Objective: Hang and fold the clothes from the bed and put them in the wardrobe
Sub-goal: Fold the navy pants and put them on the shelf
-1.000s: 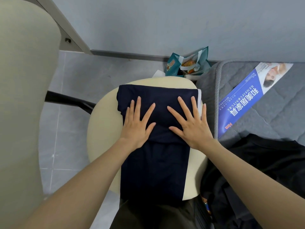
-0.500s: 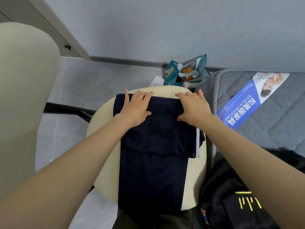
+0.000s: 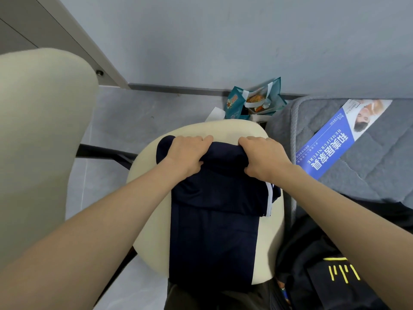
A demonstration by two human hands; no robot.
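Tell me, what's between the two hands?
In the head view, the left hand and right hand each grip the far edge of the navy garment; that dark cloth spans the gap, lying on the cream chair seat.

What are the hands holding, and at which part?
Both grip the navy garment at its far folded edge: left hand toward the left end, right hand toward the right.

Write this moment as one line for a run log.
step: folding | item: navy garment on cream seat | left hand: grips far edge | right hand: grips far edge | next: probably fold toward body
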